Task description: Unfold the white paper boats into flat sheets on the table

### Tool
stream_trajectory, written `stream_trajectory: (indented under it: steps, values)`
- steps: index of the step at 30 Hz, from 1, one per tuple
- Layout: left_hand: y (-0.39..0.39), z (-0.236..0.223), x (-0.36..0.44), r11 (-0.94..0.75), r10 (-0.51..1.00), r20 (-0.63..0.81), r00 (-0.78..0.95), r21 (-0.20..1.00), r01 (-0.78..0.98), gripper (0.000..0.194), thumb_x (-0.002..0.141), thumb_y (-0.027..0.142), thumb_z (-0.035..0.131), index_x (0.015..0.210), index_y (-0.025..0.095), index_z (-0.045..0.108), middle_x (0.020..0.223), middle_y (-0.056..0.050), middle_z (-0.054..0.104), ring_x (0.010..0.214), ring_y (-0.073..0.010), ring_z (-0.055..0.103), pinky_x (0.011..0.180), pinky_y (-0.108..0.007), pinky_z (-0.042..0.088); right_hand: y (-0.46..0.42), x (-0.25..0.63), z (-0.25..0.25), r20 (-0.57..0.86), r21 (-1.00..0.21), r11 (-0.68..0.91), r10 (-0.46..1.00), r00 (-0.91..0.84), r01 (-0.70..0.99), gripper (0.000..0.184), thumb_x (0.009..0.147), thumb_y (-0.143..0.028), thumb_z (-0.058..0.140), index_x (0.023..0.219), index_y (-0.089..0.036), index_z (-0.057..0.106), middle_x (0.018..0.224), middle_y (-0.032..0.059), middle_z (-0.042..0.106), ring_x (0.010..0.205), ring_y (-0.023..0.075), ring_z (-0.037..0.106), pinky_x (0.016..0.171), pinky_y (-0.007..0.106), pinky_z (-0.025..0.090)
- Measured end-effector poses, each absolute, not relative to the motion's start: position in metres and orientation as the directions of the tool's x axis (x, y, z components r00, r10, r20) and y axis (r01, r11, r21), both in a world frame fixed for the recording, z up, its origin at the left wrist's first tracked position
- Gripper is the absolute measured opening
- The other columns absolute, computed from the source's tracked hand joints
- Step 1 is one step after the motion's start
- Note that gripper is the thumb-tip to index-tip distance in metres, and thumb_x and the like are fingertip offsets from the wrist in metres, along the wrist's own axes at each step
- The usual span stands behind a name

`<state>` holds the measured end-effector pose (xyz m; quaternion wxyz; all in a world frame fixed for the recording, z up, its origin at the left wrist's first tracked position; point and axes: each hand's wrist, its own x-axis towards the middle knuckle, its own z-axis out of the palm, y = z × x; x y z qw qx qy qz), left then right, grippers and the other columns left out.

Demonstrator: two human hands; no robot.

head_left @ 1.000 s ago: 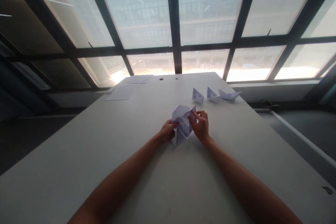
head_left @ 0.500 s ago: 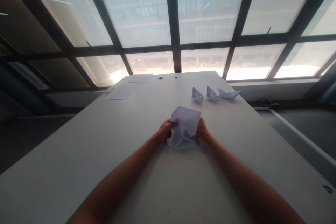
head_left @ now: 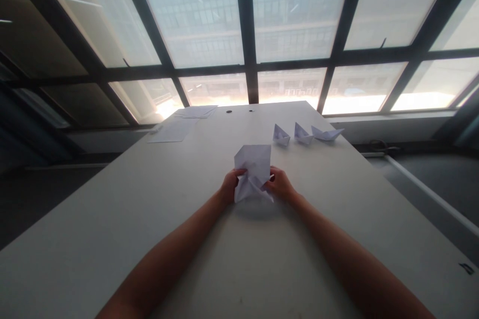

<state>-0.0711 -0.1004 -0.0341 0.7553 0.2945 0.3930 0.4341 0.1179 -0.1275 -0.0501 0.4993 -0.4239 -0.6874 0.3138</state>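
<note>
A partly folded sheet of white paper [head_left: 256, 162] is held above the table in front of me. Its upper part stands as a flat panel with a slanted left corner, while the lower part flares toward me in creased flaps. At its left edge my left hand [head_left: 231, 184] is closed, thumb pressed on the front. My right hand [head_left: 281, 183] pinches the lower right side, fingers bent around a fold. Beyond it stand two folded paper boats, a left one [head_left: 281, 136] and a middle one [head_left: 302, 134]; a third, flatter paper boat [head_left: 327, 133] lies to their right.
Several flat white sheets [head_left: 170, 132] lie at the far left of the white table [head_left: 209, 159]. Two round dark holes [head_left: 229, 111] mark its far end. Large framed windows [head_left: 292, 10] rise behind. A black mark [head_left: 466, 268] is near the right edge.
The folded paper has shifted left and turned more upright. My right hand has come round from behind its edge, so its fingers now show at the lower right fold. The boats have not moved.
</note>
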Motion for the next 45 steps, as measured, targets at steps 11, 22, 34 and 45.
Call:
stream_trajectory:
  steps: [11, 22, 34, 45]
  values:
    - [-0.102, -0.03, -0.072, 0.423, 0.898, -0.31, 0.313, 0.806, -0.415, 0.044, 0.075, 0.015, 0.065, 0.119, 0.009, 0.063, 0.085, -0.013, 0.074, 0.068, -0.0282, 0.072, 0.065, -0.039, 0.059, -0.127, 0.109, -0.05, 0.281, -0.9, 0.26, 0.96, 0.01, 0.351, 0.025, 0.077, -0.038, 0.061, 0.065, -0.018, 0.068, 0.057, 0.001, 0.062, 0.053, 0.0145, 0.053, 0.052, 0.024, 0.038]
    - [-0.08, -0.029, -0.1, 0.304, 0.946, -0.235, 0.225, 0.883, -0.357, 0.029, 0.077, 0.009, 0.068, 0.106, 0.011, 0.066, 0.089, -0.012, 0.073, 0.069, -0.0229, 0.071, 0.065, -0.033, 0.059, -0.1, 0.143, -0.054, -0.082, -0.948, -0.025, 0.983, 0.166, -0.318, 0.024, 0.073, -0.04, 0.068, 0.075, -0.016, 0.069, 0.08, 0.0101, 0.072, 0.064, 0.0195, 0.066, 0.061, 0.032, 0.057]
    - [-0.054, -0.028, -0.136, 0.062, 0.998, -0.062, 0.021, 0.998, -0.005, 0.038, 0.084, 0.016, 0.067, 0.121, 0.014, 0.062, 0.079, -0.006, 0.071, 0.058, -0.0154, 0.062, 0.057, -0.022, 0.047, -0.086, 0.172, -0.069, 0.033, -0.998, 0.047, 0.933, 0.359, -0.031, 0.048, 0.071, -0.062, 0.063, 0.072, -0.014, 0.067, 0.057, 0.0032, 0.061, 0.049, 0.015, 0.048, 0.044, 0.026, 0.035]
    - [-0.085, 0.0, -0.114, -0.529, 0.842, 0.379, 0.383, 0.718, 0.453, 0.044, 0.075, 0.017, 0.075, 0.118, 0.023, 0.068, 0.126, -0.013, 0.062, 0.126, -0.0305, 0.051, 0.114, -0.037, 0.03, -0.098, 0.175, -0.06, 0.343, -0.8, 0.233, 0.933, 0.104, 0.553, 0.027, 0.082, -0.038, 0.056, 0.076, -0.017, 0.072, 0.069, 0.0062, 0.07, 0.065, 0.0202, 0.06, 0.058, 0.026, 0.037]
